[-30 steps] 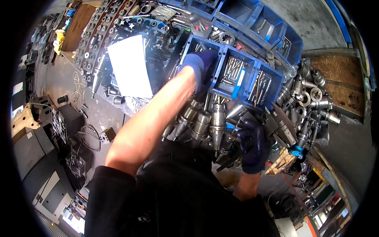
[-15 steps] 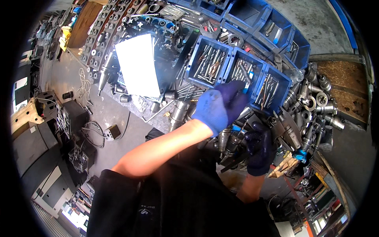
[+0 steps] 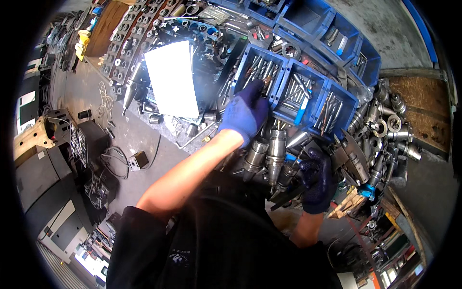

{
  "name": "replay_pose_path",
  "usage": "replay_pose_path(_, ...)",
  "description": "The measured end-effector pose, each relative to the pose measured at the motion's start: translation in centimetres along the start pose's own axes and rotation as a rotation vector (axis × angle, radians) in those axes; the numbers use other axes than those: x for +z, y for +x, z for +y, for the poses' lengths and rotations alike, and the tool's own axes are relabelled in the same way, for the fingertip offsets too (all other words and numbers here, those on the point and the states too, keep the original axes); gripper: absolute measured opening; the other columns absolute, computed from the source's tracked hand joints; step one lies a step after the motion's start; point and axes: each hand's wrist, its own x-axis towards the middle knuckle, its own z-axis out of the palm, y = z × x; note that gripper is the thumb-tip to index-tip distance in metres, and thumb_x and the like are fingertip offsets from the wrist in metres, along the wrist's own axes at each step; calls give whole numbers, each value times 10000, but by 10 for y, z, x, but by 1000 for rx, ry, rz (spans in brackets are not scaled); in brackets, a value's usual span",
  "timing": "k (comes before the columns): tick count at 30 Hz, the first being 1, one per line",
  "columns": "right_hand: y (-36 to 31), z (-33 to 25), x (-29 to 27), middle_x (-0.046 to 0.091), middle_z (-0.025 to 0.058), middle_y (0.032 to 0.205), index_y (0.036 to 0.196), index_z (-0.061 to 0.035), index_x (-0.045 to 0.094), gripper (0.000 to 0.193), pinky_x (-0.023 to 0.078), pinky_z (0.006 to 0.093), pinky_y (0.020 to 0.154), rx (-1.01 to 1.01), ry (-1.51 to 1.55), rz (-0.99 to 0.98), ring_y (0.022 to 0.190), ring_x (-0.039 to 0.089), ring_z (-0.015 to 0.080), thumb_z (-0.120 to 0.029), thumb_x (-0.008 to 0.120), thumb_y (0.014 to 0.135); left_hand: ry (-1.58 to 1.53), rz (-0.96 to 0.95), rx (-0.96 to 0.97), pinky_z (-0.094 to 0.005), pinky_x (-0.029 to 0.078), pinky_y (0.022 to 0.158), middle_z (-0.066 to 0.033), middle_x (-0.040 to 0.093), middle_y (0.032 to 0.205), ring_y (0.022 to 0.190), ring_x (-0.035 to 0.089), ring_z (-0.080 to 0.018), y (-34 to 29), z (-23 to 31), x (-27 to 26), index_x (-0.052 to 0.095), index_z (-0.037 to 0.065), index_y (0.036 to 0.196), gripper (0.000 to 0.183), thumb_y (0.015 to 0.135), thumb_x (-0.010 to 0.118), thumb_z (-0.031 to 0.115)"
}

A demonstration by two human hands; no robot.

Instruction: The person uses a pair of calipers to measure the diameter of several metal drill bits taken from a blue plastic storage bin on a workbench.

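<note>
My left hand [image 3: 244, 114], in a blue glove, reaches over the near edge of the left blue bin [image 3: 234, 87]. Its fingers are apart and point down at the drill bits [image 3: 262, 68] in there; the fingertips are partly hidden. To its right, the middle bin [image 3: 278, 111] holds metal cutters and a blue-and-silver piece [image 3: 302, 110]. More drill bits [image 3: 329, 113] fill the right bin. My right hand [image 3: 317, 180], in a dark blue glove, stays low beside the tool holders [image 3: 276, 151] with its fingers curled; what they hold, if anything, I cannot make out.
A white paper sheet [image 3: 172, 79] covers part of the cluttered bench. Behind it stands a rack of round collets [image 3: 139, 41]. More blue bins [image 3: 308, 17] line the far side. Heavy steel tool holders [image 3: 394, 123] pile up at the right. A cable [image 3: 113, 159] lies on the floor.
My left hand has moved left from the middle bin to the left bin, uncovering the middle bin's pieces and the tool holders below. My right hand has barely moved.
</note>
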Motion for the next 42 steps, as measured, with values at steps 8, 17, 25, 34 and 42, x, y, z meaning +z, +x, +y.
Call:
replay_pose_path(8, -1, 6, -1, 738, 76, 931, 1183, -52, 698, 367, 408, 189, 535, -235, -107, -32, 709, 642, 80, -298, 451, 1069, 518, -219, -142, -473, 554, 910, -237, 708, 1091, 1043, 676, -420, 82, 39, 6, 706, 87, 1150, 337, 858, 667, 251)
replay_pose_path(17, -5, 4, -1, 740, 64, 922, 1190, -47, 694, 355, 359, 199, 533, -165, -85, -39, 667, 577, 47, -284, 464, 1061, 617, -479, -124, -434, 559, 918, -254, 714, 1099, 1058, 702, -383, 110, 21, 7, 763, 22, 1050, 358, 773, 752, 248)
replay_pose_path(25, -7, 7, 2, 721, 65, 952, 1180, -53, 704, 354, 364, 209, 524, -433, -271, -52, 664, 561, 51, -287, 465, 1063, 493, -821, -222, -396, 534, 734, -186, 730, 865, 779, 683, -265, 118, 33, -15, 751, -24, 1004, 362, 814, 702, 281)
replay_pose_path(34, -4, 31, -1, 708, 62, 935, 1225, -23, 683, 307, 384, 207, 521, -202, 99, -149, 639, 562, 49, -230, 525, 1062, 382, -465, -22, -408, 551, 792, -197, 737, 971, 902, 715, -287, 72, 19, -37, 732, 17, 1060, 408, 803, 755, 334)
replay_pose_path(42, -42, -27, 41, 681, 25, 756, 1209, -4, 685, 244, 429, 246, 507, -150, 189, -339, 550, 555, 75, -109, 585, 1013, -900, -515, -200, -259, 573, 733, -138, 718, 1095, 872, 693, -150, -60, 64, -97, 612, 27, 1172, 242, 931, 639, 28)
